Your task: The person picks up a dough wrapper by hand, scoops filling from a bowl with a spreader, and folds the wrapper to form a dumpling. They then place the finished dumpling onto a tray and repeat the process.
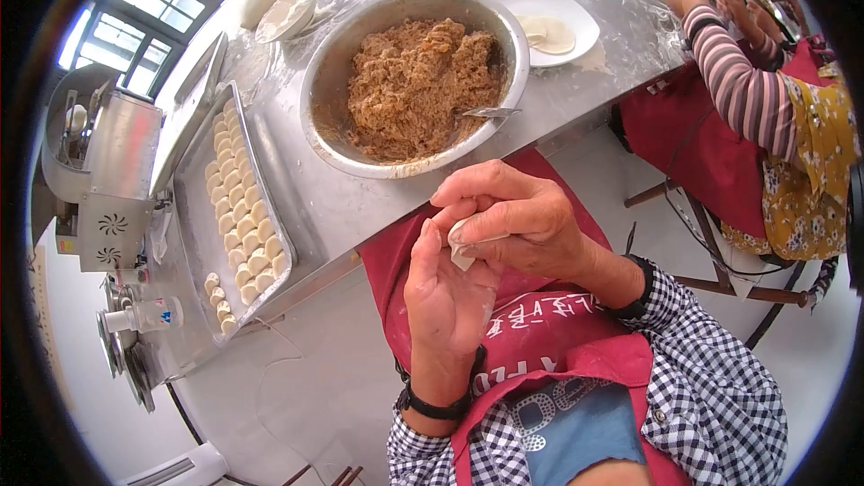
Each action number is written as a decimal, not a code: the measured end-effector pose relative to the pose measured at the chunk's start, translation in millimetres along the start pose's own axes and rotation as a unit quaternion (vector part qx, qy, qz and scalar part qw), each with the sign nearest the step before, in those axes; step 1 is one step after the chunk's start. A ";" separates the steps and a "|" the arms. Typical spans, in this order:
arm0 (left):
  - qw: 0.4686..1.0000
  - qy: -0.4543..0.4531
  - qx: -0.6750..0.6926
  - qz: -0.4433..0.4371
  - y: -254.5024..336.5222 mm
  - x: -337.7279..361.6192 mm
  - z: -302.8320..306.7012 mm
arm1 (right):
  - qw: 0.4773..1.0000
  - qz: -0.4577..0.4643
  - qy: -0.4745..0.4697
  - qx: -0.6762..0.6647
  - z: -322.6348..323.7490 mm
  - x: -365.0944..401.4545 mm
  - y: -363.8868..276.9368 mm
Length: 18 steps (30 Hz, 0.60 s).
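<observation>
Steel table (pixel 310 202); right hand (pixel 531 220) pinches dough wrapper (pixel 461 256), left hand (pixel 447 301) half-curled, hold unclear; overpinching could tear it.

Your left hand (pixel 450 292) and right hand (pixel 526 216) hold a small piece of dough (pixel 465 247) between them, just below the metal bowl (pixel 414 81) of filling. Left of that bowl, you have a tray (pixel 193 216) of dumplings (pixel 236 180); at its upper right sits a white plate (pixel 580 31) with dough wrappers (pixel 549 34).
</observation>
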<state>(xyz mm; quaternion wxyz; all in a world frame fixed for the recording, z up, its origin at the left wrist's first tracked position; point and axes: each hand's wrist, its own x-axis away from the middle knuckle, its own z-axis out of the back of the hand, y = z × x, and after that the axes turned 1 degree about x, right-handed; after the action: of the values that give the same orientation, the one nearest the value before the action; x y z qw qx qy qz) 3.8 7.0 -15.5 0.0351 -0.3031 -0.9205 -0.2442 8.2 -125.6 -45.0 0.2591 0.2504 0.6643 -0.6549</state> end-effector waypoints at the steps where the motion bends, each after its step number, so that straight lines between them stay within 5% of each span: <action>1: 1.000 0.007 -0.004 0.002 0.1 0.0 0.1 | 1.000 0.004 -0.004 0.003 0.1 0.0 0.1; 4: 1.000 0.005 0.005 0.004 0.2 -0.6 -1.0 | 0.999 -0.016 0.050 0.015 -7.0 -1.0 -2.4; 18: 1.000 0.013 0.005 0.004 -0.1 -1.7 0.4 | 0.998 -0.004 0.025 0.057 -5.6 -4.2 -2.8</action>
<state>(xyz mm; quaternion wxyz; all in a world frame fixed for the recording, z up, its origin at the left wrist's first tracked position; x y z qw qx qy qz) 5.2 6.1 -16.3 0.0493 -0.3038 -0.9197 -0.2436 9.4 -120.0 -40.1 0.2252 0.2786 0.6332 -0.6861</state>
